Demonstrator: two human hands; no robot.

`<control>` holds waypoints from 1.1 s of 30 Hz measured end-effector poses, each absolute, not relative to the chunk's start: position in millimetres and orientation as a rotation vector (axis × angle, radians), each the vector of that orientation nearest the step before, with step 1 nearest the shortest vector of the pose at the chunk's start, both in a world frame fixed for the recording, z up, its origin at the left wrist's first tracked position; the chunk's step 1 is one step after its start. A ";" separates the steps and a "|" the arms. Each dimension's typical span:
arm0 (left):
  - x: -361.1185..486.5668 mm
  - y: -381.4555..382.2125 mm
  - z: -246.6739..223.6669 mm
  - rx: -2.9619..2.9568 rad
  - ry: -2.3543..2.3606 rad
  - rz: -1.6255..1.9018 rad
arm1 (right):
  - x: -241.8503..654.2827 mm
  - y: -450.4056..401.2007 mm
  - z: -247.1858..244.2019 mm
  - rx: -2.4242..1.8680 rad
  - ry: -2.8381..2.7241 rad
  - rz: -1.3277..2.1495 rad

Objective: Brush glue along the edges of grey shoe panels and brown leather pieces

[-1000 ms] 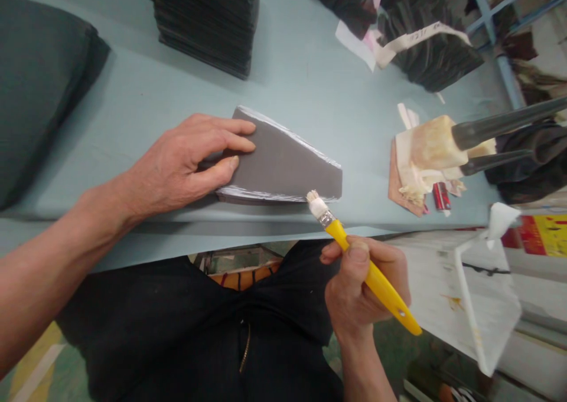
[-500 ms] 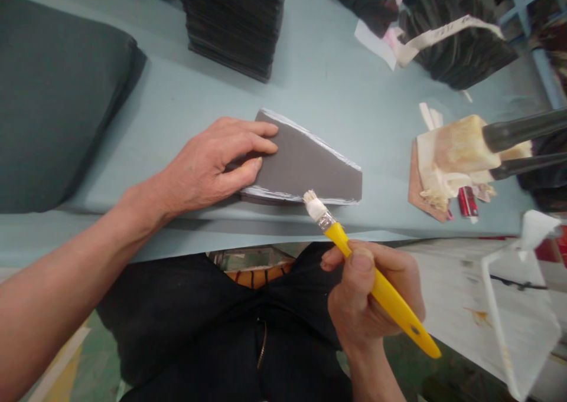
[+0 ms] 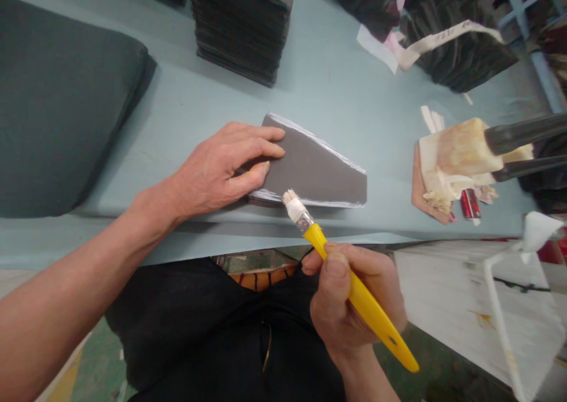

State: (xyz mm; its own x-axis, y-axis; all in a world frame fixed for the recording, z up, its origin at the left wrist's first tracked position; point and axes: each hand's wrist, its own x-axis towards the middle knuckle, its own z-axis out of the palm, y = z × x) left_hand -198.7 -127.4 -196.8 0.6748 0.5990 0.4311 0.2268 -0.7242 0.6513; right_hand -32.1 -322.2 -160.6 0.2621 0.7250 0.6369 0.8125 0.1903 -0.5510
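A tapered dark grey stack of flat pieces (image 3: pixel 321 169) lies near the table's front edge, white streaks along its upper slanted edge and its near edge. My left hand (image 3: pixel 234 160) rests on the stack's left end, fingers stretched out and thumb apart, covering that end. In my right hand (image 3: pixel 357 296) is a paintbrush (image 3: pixel 315 239) with a yellow handle, gripped between thumb and fingers. Its white-coated bristles touch the near edge of the stack, just right of my left thumb.
Tall dark stacks (image 3: pixel 241 30) stand at the back, and a large dark green stack (image 3: pixel 66 107) at the left. On the right, a whitish block with black handles (image 3: pixel 465 145) sits on a brown board (image 3: pixel 417 183), beside a small red can (image 3: pixel 470 204). The blue-green table (image 3: pixel 341 89) ends before my lap.
The paintbrush in my right hand has moved left along the near edge of the stack. My left hand keeps its place on the stack; the whole view has shifted slightly.
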 end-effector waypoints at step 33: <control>-202.9 -126.4 -199.4 2.148 0.621 0.833 | -61.7 -307.3 -159.0 -1.488 -1.632 -0.062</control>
State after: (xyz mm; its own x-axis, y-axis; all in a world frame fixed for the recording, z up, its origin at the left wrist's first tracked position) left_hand -202.9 -126.4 -199.4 0.6722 0.6444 0.3646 0.1653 -0.6106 0.7745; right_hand -61.7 -307.3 -159.0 0.1277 0.7716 0.6231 0.8164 0.2749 -0.5078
